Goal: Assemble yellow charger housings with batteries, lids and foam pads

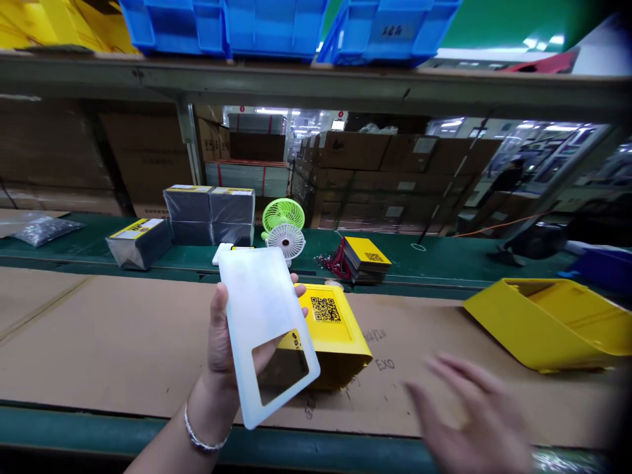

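A white flat panel (261,296) with rounded corners and a four-sided cutout near its lower end is tilted up in front of me. My left hand (222,336) grips it from behind, thumb on the left edge and fingertips showing at the right edge. Behind the panel, a yellow box-shaped housing (355,322) with a printed QR code rests on the cardboard, partly hidden. At the lower right, my right hand (474,415) is smeared by motion, its fingers apart and nothing visible in them. It is above the cardboard, apart from the housing.
Cardboard (123,342) covers the near bench. A yellow bin (538,322) lies at the right. Farther back are a white fan (285,242), a green fan (281,212), a stack of yellow-topped sheets (365,260) and grey wrapped blocks (232,214). Blue bins (276,29) sit on the overhead shelf.
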Demonstrator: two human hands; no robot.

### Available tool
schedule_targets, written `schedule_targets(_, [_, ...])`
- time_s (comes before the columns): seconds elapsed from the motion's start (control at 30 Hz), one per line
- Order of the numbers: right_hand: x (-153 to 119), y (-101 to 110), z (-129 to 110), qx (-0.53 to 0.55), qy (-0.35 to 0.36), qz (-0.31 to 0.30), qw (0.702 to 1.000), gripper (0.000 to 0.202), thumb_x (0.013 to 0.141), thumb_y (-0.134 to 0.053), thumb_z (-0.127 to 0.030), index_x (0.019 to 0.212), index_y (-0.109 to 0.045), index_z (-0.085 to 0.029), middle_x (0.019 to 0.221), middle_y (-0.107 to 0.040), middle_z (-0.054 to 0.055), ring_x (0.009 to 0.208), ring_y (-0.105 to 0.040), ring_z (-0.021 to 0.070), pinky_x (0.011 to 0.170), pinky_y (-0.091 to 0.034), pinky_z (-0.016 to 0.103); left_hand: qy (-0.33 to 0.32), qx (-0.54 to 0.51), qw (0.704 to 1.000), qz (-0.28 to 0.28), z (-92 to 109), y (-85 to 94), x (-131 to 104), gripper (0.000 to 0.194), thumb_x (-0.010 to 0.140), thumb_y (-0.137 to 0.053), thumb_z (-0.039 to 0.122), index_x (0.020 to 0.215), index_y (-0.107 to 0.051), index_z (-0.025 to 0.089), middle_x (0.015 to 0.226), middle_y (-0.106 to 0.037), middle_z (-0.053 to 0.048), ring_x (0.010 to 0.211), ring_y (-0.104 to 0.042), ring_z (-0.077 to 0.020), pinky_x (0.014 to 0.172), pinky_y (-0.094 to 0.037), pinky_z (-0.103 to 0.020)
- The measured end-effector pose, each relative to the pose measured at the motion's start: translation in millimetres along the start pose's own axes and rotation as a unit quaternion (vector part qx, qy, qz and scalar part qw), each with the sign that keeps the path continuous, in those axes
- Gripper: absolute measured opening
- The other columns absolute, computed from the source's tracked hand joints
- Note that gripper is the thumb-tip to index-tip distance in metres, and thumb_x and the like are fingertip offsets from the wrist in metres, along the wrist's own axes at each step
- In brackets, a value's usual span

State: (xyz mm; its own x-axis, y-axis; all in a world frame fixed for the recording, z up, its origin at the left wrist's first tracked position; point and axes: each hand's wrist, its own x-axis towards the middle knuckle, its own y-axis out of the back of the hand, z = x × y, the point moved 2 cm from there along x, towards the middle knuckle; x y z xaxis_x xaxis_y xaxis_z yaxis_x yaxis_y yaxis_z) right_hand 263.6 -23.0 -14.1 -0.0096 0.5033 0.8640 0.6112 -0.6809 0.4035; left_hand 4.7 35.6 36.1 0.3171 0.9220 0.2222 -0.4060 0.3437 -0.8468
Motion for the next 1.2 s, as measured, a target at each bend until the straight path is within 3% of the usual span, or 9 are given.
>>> schedule_targets(0.17, [5, -55, -64, 0.088, 0.190, -0.128, 0.969, 0.065, 0.072, -0.062, -0.008, 0.132, -0.040, -0.021, 0.127, -0.048, 0.013, 0.114, -0.048, 0.0308, 0.087, -0.049, 0.049, 0.084, 0.003, 0.996, -0.010, -18, 2.7, -9, 0.080, 0.070, -0.049, 0.067, 0.131, -0.039, 0.016, 0.125, -0.052, -0.015, 0.121, -0.040, -0.0375, 0.100, -0.030, -0.051])
schedule_targets(0.33, [30, -56, -72, 0.173, 0.005, -0.067, 0.983, 0.047, 0.079, -0.052, -0.005, 0.122, -0.050, -0.023, 0.108, -0.061, 0.007, 0.101, -0.058, 0.0212, 0.085, -0.052, 0.040, 0.008, 0.225, 0.974, 0.034, 0, 14.7, -10, 0.088, 0.071, -0.064, 0.046, 0.141, -0.012, 0.031, 0.139, -0.035, -0.012, 0.126, -0.034, -0.0338, 0.102, -0.025, -0.052])
schedule_targets(0.4, [39, -55, -62, 0.235, -0.126, -0.067, 0.961, 0.033, 0.083, -0.052, -0.014, 0.114, -0.054, -0.024, 0.099, -0.064, 0.005, 0.091, -0.062, 0.0183, 0.081, -0.053, 0.036, -0.100, 0.418, 0.902, 0.036, 16, 13.6, -8, 0.106, 0.062, -0.075, 0.037, 0.141, -0.003, 0.037, 0.148, -0.015, -0.007, 0.133, -0.018, -0.0340, 0.106, -0.014, -0.053])
schedule_targets(0.5, [51, -58, -51, 0.368, -0.258, -0.116, 0.886, 0.029, 0.086, -0.051, -0.026, 0.115, -0.050, -0.022, 0.088, -0.066, 0.004, 0.076, -0.064, 0.0152, 0.074, -0.056, 0.032, -0.215, 0.668, 0.712, -0.037, 32, 3.3, -4, 0.108, 0.044, -0.084, 0.031, 0.136, -0.028, 0.037, 0.150, -0.005, 0.000, 0.135, 0.006, -0.0371, 0.107, 0.008, -0.053])
schedule_targets(0.63, [57, -65, -41, 0.432, -0.333, -0.175, 0.820, 0.044, 0.088, -0.048, -0.033, 0.129, -0.036, -0.022, 0.096, -0.066, 0.007, 0.077, -0.065, 0.0164, 0.076, -0.055, 0.036, -0.151, 0.797, 0.571, -0.124, 34, 4.3, 10, 0.086, 0.049, -0.080, 0.036, 0.128, -0.046, 0.030, 0.141, -0.030, -0.007, 0.131, -0.011, -0.0393, 0.107, 0.002, -0.056])
schedule_targets(0.73, [51, -67, -27, 0.328, -0.291, -0.160, 0.885, 0.061, 0.086, -0.050, -0.036, 0.139, -0.021, -0.025, 0.126, -0.052, 0.012, 0.107, -0.056, 0.0227, 0.089, -0.049, 0.045, -0.106, 0.803, 0.576, -0.108, 33, 20.8, 22, 0.081, 0.049, -0.078, 0.042, 0.124, -0.051, 0.027, 0.134, -0.036, -0.011, 0.125, -0.023, -0.0399, 0.104, -0.015, -0.058])
schedule_targets(0.83, [40, -69, -12, 0.146, -0.216, -0.208, 0.943, 0.051, 0.081, -0.056, -0.040, 0.128, -0.044, -0.027, 0.139, -0.038, 0.008, 0.126, -0.038, 0.0266, 0.103, -0.033, 0.050, -0.054, 0.816, 0.571, -0.075, 30, 39.0, 31, 0.083, 0.047, -0.076, 0.051, 0.122, -0.052, 0.026, 0.132, -0.035, -0.011, 0.126, -0.023, -0.0377, 0.104, -0.019, -0.057])
schedule_targets(0.93, [30, -71, 3, 0.089, -0.207, -0.277, 0.934, 0.041, 0.081, -0.054, -0.043, 0.119, -0.056, -0.028, 0.138, -0.040, 0.005, 0.126, -0.038, 0.0257, 0.106, -0.030, 0.048, 0.004, 0.837, 0.545, -0.059, 25, 48.2, 35, 0.087, 0.046, -0.073, 0.059, 0.123, -0.051, 0.026, 0.132, -0.033, -0.011, 0.126, -0.026, -0.0335, 0.105, -0.025, -0.050])
schedule_targets(1.2, [22, -74, 29, 0.190, -0.272, -0.237, 0.913, 0.044, 0.070, -0.067, -0.043, 0.110, -0.063, -0.024, 0.128, -0.052, 0.006, 0.119, -0.047, 0.0278, 0.105, -0.033, 0.047, 0.031, 0.849, 0.519, -0.090, 19, 41.1, 45, 0.094, 0.044, -0.068, 0.068, 0.126, -0.048, 0.026, 0.130, -0.037, -0.012, 0.123, -0.032, -0.0327, 0.102, -0.029, -0.048])
